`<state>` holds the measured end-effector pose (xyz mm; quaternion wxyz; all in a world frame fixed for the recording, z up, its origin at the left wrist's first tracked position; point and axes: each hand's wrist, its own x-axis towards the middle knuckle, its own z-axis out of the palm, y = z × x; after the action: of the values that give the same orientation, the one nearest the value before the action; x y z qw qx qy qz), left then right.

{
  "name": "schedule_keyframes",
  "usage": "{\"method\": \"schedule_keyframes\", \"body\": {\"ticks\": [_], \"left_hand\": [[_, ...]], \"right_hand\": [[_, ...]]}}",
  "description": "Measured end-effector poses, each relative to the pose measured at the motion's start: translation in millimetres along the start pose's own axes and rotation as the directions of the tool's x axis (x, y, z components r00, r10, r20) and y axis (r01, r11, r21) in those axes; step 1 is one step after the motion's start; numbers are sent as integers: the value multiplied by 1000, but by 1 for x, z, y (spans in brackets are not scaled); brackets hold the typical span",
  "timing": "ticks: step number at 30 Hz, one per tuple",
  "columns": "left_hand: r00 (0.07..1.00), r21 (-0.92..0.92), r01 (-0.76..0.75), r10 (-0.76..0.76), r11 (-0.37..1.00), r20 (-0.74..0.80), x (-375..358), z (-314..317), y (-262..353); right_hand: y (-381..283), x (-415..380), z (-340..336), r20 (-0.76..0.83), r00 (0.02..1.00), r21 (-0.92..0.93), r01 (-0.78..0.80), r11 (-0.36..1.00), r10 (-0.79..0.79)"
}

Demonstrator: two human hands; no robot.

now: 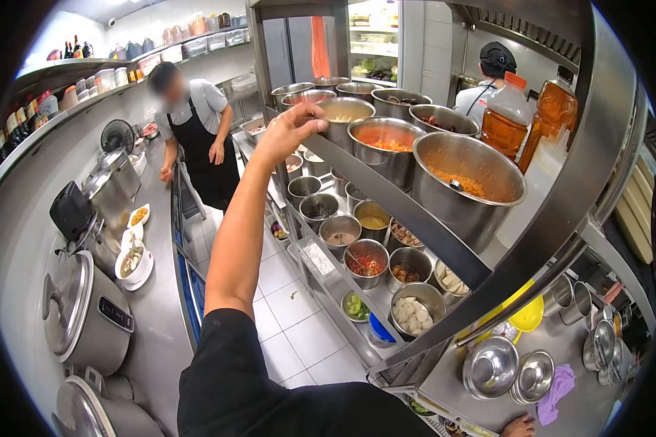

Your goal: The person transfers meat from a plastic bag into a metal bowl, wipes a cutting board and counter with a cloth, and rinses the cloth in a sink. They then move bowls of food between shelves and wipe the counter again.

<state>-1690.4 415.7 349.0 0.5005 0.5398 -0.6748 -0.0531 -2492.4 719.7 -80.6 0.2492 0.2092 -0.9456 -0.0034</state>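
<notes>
My left hand (293,132) is raised on an outstretched arm at the upper shelf, by the near side of a metal pot (351,120) with pale contents. Its fingers curl toward the thumb; anything between them is too small to make out. Beside that pot stand a pot of orange-red food (386,156) and a larger pot with orange minced food (481,207). Low at the bottom edge, my right hand (519,426) rests on the metal counter (444,379), partly cut off, fingers laid out. Near it are steel bowls (490,366) and a purple cloth (556,393).
Below the upper shelf sit several metal tins of ingredients (366,262). Bottles of amber liquid (504,120) stand at its right end. A person in a black apron (200,142) stands beyond the left counter (149,320), which holds large cookers (87,313) and white bowls (133,264).
</notes>
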Motion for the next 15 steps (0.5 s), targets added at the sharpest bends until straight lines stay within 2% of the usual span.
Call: {"method": "schedule_keyframes", "body": {"ticks": [1, 4, 5, 8, 11, 12, 13, 15], "left_hand": [[998, -99, 56, -53, 994, 35, 2, -3, -1], [983, -184, 78, -45, 980, 177, 4, -11, -3], [990, -90, 13, -1, 996, 138, 5, -9, 2], [993, 311, 79, -100, 947, 54, 7, -1, 19], [997, 224, 27, -10, 974, -74, 7, 7, 23], [993, 194, -2, 25, 981, -115, 9, 10, 24], [992, 152, 61, -43, 987, -117, 14, 8, 26], [977, 100, 45, -23, 994, -211, 24, 4, 29]], "right_hand": [[0, 1, 2, 30, 1000, 7, -9, 1000, 9], [-1, 0, -7, 134, 990, 38, -53, 998, 48], [-4, 0, -19, 169, 984, 48, -69, 996, 60], [-5, 1, -20, 224, 973, 65, -66, 996, 50], [-10, -6, -50, 191, 981, 77, -48, 996, 32], [-7, -3, -41, 203, 978, 60, -49, 997, 35], [-6, 4, -32, 216, 976, 41, -51, 998, 41], [2, 9, -6, 187, 982, 1, -29, 1000, 28]]}}
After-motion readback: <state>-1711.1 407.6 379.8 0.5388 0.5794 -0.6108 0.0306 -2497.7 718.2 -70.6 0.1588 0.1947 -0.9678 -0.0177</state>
